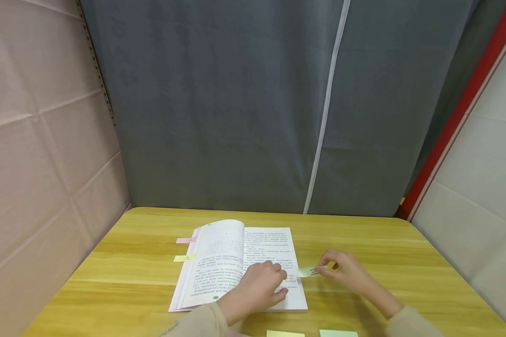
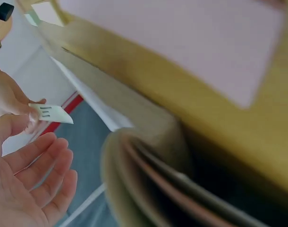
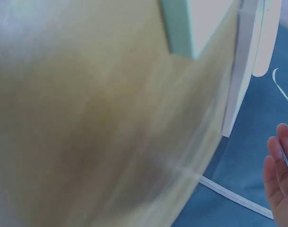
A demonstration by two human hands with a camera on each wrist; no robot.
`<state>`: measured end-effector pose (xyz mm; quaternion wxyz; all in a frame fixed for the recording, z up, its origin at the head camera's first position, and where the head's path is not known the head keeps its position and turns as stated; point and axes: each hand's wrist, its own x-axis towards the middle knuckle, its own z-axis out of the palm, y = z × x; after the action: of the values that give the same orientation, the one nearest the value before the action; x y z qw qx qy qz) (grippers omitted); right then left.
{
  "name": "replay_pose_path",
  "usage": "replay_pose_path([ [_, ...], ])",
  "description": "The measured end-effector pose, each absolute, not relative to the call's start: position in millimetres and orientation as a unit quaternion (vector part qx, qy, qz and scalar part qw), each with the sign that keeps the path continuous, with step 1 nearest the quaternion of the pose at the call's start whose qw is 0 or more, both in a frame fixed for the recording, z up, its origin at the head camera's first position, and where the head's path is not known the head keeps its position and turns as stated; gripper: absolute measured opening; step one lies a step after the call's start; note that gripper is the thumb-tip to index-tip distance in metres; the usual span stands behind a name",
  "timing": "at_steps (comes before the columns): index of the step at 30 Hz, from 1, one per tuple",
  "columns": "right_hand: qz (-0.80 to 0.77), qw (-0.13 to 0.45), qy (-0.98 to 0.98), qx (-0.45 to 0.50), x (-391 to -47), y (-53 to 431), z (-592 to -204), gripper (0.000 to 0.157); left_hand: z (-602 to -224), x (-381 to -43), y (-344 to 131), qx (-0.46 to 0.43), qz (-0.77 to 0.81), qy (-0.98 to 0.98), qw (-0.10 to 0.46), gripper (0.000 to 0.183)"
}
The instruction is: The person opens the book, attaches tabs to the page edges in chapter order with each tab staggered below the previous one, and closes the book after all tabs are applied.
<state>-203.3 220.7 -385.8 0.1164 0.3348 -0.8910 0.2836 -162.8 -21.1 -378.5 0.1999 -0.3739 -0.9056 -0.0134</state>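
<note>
An open book (image 1: 274, 243) lies on the table, its left pages (image 1: 219, 267) bowed up. Over the lower part of the right-hand page is my left hand (image 1: 261, 283), its fingers loosely bent and holding nothing. The left wrist view shows the same hand (image 2: 35, 175) with the palm bare. Just past the book's right edge, my right hand (image 1: 346, 271) pinches a pale green sticky note (image 1: 307, 272) between thumb and forefinger. Dark handwritten strokes mark the note's held end, and its other end reaches the page edge. In the right wrist view, some right-hand fingers (image 3: 281, 170) show at the side.
A pink sticky tab (image 1: 186, 240) and a yellow sticky tab (image 1: 184, 258) stick out from the book's left side. At the near table edge sit a yellow note pad (image 1: 285, 333) and a green note pad (image 1: 338, 333). A grey curtain (image 1: 236, 117) hangs behind the wooden table (image 1: 130, 262).
</note>
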Motion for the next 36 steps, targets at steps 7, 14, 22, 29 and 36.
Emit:
replay_pose_path([
  [7, 0.307, 0.09, -0.885, 0.339, -203, 216, -398, 0.01, -387, -168, -17, -0.369, -0.002, -0.917, 0.152, 0.027],
  [14, 0.308, 0.082, -0.889, 0.33, -204, 214, -400, 0.01, -394, -167, -5, -0.36, 0.031, -0.927, 0.1, 0.038],
  [22, 0.299, 0.066, -0.894, 0.326, -204, 214, -404, 0.01, -401, -167, 8, -0.346, 0.054, -0.937, 0.015, 0.06],
  [29, 0.278, 0.048, -0.905, 0.318, -207, 214, -407, 0.008, -405, -167, 9, -0.343, 0.079, -0.936, 0.003, 0.061],
  [36, 0.249, 0.043, -0.921, 0.296, -210, 216, -411, 0.01, -405, -166, 9, -0.346, 0.091, -0.934, 0.001, 0.064],
])
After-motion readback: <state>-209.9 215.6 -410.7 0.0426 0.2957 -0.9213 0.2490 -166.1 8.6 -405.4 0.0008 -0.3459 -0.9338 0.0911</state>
